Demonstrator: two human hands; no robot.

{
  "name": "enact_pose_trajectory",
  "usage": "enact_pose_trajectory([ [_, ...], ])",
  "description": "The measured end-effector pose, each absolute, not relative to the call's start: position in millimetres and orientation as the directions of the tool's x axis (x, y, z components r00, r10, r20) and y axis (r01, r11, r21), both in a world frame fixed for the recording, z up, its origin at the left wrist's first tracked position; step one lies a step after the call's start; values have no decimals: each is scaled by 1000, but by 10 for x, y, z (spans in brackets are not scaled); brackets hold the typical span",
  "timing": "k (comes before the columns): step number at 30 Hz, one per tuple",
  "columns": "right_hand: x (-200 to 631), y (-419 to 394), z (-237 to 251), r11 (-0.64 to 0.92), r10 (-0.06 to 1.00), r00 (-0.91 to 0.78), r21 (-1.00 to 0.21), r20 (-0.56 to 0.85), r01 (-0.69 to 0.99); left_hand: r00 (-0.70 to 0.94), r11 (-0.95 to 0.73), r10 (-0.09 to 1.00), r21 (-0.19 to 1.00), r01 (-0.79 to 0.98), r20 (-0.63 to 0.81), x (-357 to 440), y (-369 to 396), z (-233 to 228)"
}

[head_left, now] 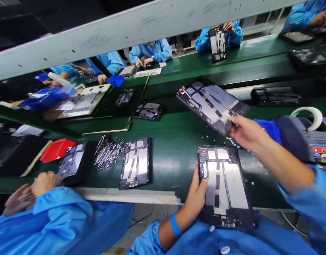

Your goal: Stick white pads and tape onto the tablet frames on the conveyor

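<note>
At the belt's (173, 148) near edge I see a co-worker's hand (46, 182) on a frame (72, 164), then a screw pile (108, 152) and a spare frame (135, 163), with bare belt beyond. My left hand (197, 193) clasps the near tablet frame's (225, 186) left side. My right hand (244, 131) pinches the raised frame's (212, 104) corner, held above the belt.

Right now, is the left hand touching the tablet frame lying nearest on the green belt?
Touching. The head view shows the left hand gripping the left edge of the near tablet frame, thumb lying over its rim, with no gap between them.
</note>
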State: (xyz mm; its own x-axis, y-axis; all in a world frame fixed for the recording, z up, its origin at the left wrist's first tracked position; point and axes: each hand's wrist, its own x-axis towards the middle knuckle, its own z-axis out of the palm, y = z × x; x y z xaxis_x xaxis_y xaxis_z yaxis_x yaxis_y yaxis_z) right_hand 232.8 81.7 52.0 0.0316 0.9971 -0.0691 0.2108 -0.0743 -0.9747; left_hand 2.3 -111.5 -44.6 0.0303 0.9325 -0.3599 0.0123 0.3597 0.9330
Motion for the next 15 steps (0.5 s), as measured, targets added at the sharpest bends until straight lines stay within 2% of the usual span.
enact_pose_trajectory([
  [2, 2488, -97, 536, -210, 978, -27, -976, -209, -53, -19, 278, 961, 961, 6, -278, -43, -1016, -341],
  [3, 2544, -542, 533, -293, 956, -67, -948, -286, -123, -26, 215, 976, 977, -19, -215, -72, -959, -264],
  [6, 2557, -1597, 470, -486, 874, -142, -845, -465, -225, 82, 99, 993, 984, -147, -87, -86, -812, 30],
  [8, 2466, -1981, 387, -572, 820, -186, -773, -541, -274, 179, 172, 974, 966, -194, -138, -34, -752, 210],
  [11, 2352, -2168, 257, -645, 758, -297, -734, -581, -213, 250, 358, 915, 922, -147, -316, 40, -691, 331],
  [13, 2379, -2168, 209, -645, 721, -369, -763, -586, -46, 255, 421, 884, 904, -71, -392, 28, -650, 303],
  [15, 2506, -2151, 199, -554, 707, -446, -822, -548, 133, 242, 426, 874, 904, 39, -422, -42, -612, 240],
])
